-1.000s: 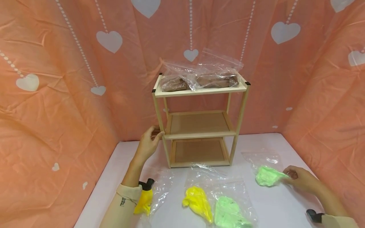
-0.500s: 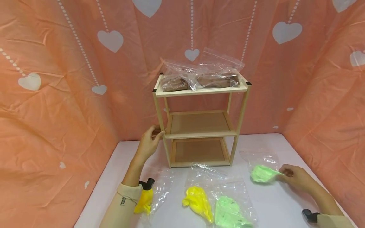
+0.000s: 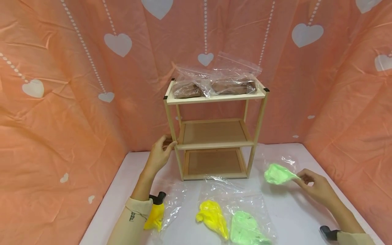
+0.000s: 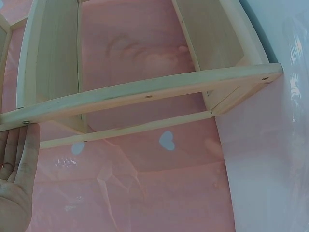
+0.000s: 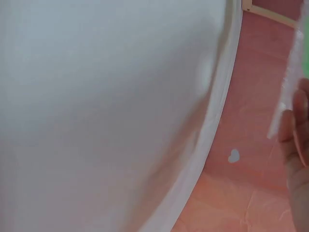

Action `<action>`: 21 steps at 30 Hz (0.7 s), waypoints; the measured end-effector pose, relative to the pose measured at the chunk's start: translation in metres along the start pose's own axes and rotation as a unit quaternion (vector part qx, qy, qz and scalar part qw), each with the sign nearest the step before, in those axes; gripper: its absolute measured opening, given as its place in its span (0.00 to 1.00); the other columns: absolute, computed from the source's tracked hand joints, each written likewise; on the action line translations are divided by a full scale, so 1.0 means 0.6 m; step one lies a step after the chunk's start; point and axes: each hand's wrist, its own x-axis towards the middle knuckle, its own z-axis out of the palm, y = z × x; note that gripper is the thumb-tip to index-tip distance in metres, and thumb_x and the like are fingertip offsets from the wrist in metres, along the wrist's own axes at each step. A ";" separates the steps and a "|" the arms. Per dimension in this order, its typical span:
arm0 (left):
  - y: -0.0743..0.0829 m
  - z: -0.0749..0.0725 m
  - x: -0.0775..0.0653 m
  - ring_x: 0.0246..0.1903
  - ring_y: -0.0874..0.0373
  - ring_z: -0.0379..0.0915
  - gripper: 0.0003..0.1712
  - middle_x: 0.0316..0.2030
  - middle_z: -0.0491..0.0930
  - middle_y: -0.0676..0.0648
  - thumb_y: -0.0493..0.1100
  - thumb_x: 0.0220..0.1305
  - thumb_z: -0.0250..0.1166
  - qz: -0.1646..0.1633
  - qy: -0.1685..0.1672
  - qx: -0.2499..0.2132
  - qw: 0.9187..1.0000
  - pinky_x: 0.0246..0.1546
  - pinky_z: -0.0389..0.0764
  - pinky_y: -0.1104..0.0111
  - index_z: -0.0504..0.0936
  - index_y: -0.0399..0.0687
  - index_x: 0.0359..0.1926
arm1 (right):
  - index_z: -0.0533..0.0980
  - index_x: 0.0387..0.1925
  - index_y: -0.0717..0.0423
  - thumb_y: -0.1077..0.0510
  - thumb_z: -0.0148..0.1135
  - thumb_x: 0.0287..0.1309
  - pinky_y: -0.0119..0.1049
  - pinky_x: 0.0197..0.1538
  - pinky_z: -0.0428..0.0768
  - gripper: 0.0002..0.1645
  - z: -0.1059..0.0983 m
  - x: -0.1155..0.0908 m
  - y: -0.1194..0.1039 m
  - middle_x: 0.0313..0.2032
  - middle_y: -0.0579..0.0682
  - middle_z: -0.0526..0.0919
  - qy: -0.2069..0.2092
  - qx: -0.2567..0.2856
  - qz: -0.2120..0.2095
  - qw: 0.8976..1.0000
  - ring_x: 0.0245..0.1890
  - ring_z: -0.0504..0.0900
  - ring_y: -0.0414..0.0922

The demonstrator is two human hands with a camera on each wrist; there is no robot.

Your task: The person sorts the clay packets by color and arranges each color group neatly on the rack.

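A three-tier wooden shelf stands on the white table in the head view. At its left side, my left hand grips the frame at middle-tier height; in the left wrist view the fingers reach the post, their tips partly hidden behind it. Over on the right, my right hand pinches one end of a clear zip bag with a light green, clay-like lump, held above the table with a shadow beneath. The right wrist view catches only the bag's edge beside the fingers.
Two clear bags of brown material lie on the top tier. In front of the shelf are bagged yellow and green lumps, plus another yellow bag beside my left forearm. Orange heart-patterned cloth encloses the table.
My right hand has moved left and upward with the green bag, lifting it toward the shelf's right side. The left hand keeps its place on the frame.
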 end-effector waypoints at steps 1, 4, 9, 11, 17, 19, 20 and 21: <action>0.000 0.000 0.000 0.53 0.39 0.85 0.14 0.51 0.85 0.34 0.39 0.78 0.66 0.001 0.000 0.001 1.000 0.59 0.88 0.50 0.81 0.35 0.58 | 0.83 0.35 0.45 0.63 0.80 0.59 0.23 0.34 0.72 0.12 0.001 0.000 -0.003 0.28 0.33 0.82 0.013 0.005 -0.004 1.000 0.31 0.77 0.27; 0.000 0.000 -0.001 0.53 0.39 0.85 0.15 0.51 0.85 0.34 0.39 0.78 0.66 0.003 0.001 0.005 1.000 0.59 0.87 0.49 0.81 0.35 0.58 | 0.84 0.36 0.47 0.69 0.80 0.54 0.21 0.34 0.70 0.16 0.007 0.002 -0.013 0.27 0.33 0.82 0.056 0.025 -0.025 0.998 0.31 0.76 0.26; -0.002 0.000 -0.001 0.53 0.40 0.85 0.15 0.52 0.85 0.35 0.40 0.78 0.67 0.001 0.003 0.011 1.000 0.59 0.87 0.49 0.81 0.35 0.59 | 0.85 0.36 0.55 0.77 0.79 0.44 0.14 0.39 0.68 0.21 0.019 0.003 -0.020 0.27 0.34 0.81 0.118 0.047 -0.074 0.989 0.32 0.74 0.23; -0.001 0.000 -0.001 0.53 0.40 0.85 0.15 0.52 0.85 0.35 0.40 0.78 0.67 -0.002 0.003 0.009 1.000 0.59 0.87 0.50 0.81 0.35 0.58 | 0.85 0.36 0.57 0.79 0.78 0.41 0.13 0.40 0.68 0.21 0.021 0.003 -0.024 0.27 0.34 0.80 0.139 0.053 -0.089 0.985 0.33 0.74 0.23; 0.003 -0.001 -0.001 0.54 0.40 0.84 0.14 0.53 0.85 0.35 0.40 0.79 0.66 -0.010 0.000 0.002 1.000 0.60 0.87 0.49 0.81 0.36 0.58 | 0.85 0.36 0.64 0.82 0.75 0.38 0.12 0.45 0.70 0.21 0.025 0.004 -0.039 0.30 0.42 0.81 0.193 0.074 -0.139 0.969 0.38 0.75 0.26; 0.002 -0.001 -0.001 0.54 0.40 0.84 0.14 0.53 0.85 0.35 0.40 0.79 0.66 -0.010 0.000 0.002 1.000 0.60 0.87 0.49 0.81 0.36 0.58 | 0.84 0.35 0.67 0.81 0.73 0.38 0.13 0.47 0.71 0.18 0.026 0.006 -0.050 0.30 0.46 0.80 0.212 0.086 -0.158 0.961 0.39 0.75 0.28; 0.002 -0.001 -0.001 0.54 0.40 0.84 0.14 0.53 0.85 0.35 0.40 0.79 0.66 -0.009 0.000 0.002 1.000 0.61 0.86 0.49 0.81 0.36 0.58 | 0.83 0.35 0.69 0.81 0.71 0.39 0.13 0.48 0.71 0.16 0.026 0.006 -0.057 0.30 0.47 0.80 0.221 0.094 -0.167 0.956 0.39 0.75 0.28; 0.002 -0.001 0.000 0.54 0.40 0.84 0.14 0.53 0.85 0.35 0.40 0.79 0.66 -0.008 0.000 0.001 1.000 0.61 0.86 0.49 0.81 0.36 0.58 | 0.83 0.34 0.72 0.80 0.70 0.40 0.14 0.49 0.72 0.14 0.026 0.007 -0.065 0.30 0.49 0.80 0.230 0.104 -0.178 0.951 0.39 0.75 0.29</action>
